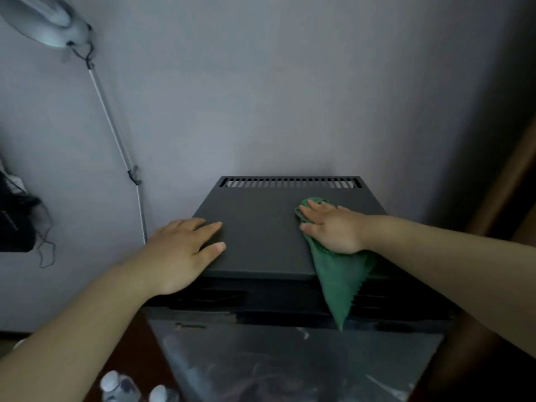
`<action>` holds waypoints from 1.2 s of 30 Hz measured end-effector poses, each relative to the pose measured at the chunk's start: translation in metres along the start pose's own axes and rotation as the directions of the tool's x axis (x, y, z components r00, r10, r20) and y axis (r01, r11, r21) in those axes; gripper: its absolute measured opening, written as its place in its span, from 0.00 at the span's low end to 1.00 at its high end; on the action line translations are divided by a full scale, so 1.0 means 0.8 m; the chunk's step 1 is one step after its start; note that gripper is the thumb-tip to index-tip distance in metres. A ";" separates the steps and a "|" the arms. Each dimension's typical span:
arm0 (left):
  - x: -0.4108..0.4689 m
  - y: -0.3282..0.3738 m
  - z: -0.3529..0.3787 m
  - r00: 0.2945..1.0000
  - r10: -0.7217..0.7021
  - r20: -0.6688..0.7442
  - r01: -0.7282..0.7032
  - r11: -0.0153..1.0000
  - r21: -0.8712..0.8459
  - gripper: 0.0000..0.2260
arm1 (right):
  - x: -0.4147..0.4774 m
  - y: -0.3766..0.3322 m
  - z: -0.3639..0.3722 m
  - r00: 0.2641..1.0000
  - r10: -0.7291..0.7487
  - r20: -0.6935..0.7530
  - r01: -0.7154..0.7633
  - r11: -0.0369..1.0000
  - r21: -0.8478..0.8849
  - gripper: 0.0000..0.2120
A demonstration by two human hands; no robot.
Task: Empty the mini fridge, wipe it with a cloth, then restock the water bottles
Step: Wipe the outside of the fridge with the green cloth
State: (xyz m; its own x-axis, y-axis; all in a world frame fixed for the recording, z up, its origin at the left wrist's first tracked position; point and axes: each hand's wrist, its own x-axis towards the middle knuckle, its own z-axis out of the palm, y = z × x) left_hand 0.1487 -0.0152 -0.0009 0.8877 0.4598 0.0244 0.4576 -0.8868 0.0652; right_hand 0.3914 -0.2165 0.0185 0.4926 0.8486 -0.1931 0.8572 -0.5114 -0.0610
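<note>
A dark grey mini fridge [261, 227] stands against the wall, seen from above, with its glossy door [290, 358] shut below. My right hand [333, 230] lies flat on a green cloth [339, 274] on the right side of the fridge top. One corner of the cloth hangs down over the front edge. My left hand [182, 250] rests flat on the top's left front corner with straight fingers. Two water bottles [116, 385] with white caps stand on the floor at the lower left, partly cut off.
A vent grille [290, 182] runs along the back of the fridge top. A floor lamp [52, 24] with a thin metal pole stands at the left by the wall. A dark object with cords [17, 221] sits at the far left. Brown wood [510, 184] borders the right.
</note>
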 end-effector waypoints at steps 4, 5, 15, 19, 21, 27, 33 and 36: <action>-0.026 -0.064 0.011 1.000 -0.013 -0.021 0.010 0.989 -0.149 0.36 | 0.059 -0.074 -0.009 0.997 0.076 -0.008 -0.076 0.997 0.007 0.32; -0.031 -0.077 0.013 1.000 0.002 -0.027 -0.007 0.984 -0.179 0.34 | 0.071 -0.094 -0.010 0.997 0.083 0.001 -0.083 0.996 0.011 0.32; -0.065 -0.129 0.010 0.982 0.013 -0.186 -0.093 0.899 -0.429 0.24 | 0.037 -0.281 0.018 0.984 -0.179 -0.019 0.180 0.984 0.008 0.29; -0.073 -0.126 0.018 0.975 0.051 -0.215 -0.148 0.875 -0.461 0.23 | -0.020 -0.303 0.033 0.949 -0.307 -0.066 0.310 0.950 0.030 0.26; -0.076 -0.122 0.021 0.967 0.076 -0.245 -0.185 0.867 -0.462 0.22 | -0.046 -0.302 0.046 0.927 -0.358 -0.110 0.365 0.930 0.052 0.25; -0.094 -0.110 0.025 0.937 0.205 -0.284 -0.318 0.837 -0.445 0.21 | -0.088 -0.261 0.085 0.861 -0.324 -0.392 0.376 0.924 0.062 0.23; -0.107 -0.088 0.017 0.884 0.352 -0.309 -0.452 0.812 -0.368 0.22 | -0.127 -0.233 0.086 0.851 -0.015 -0.525 0.210 0.926 0.313 0.30; -0.102 -0.069 0.014 0.849 0.446 -0.284 -0.516 0.816 -0.260 0.23 | -0.136 -0.220 0.092 0.810 0.080 -0.580 0.040 0.981 0.190 0.28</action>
State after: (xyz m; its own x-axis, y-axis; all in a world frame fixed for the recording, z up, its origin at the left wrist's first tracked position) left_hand 0.0514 -0.0044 -0.0174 0.9429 0.0078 0.3331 -0.0982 -0.9488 0.3002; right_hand 0.1758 -0.2286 -0.0222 0.5548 0.7256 0.4070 0.8318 -0.4937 -0.2538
